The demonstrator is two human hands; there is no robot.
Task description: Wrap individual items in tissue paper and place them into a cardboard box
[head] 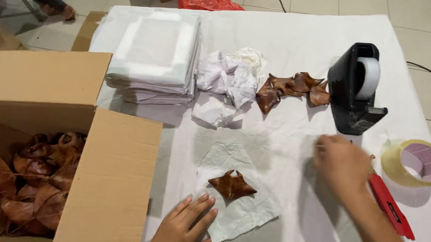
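Left hand lies flat, fingers spread, pressing the paper sheet; a brown piece sits on that sheet just beyond the fingertips. Right hand is blurred below the tape dispenser; its grip cannot be told. A red cutter lies just beside it, a tape roll near.

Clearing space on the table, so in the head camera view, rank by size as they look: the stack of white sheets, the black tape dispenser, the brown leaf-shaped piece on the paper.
1. stack of white sheets
2. black tape dispenser
3. brown leaf-shaped piece
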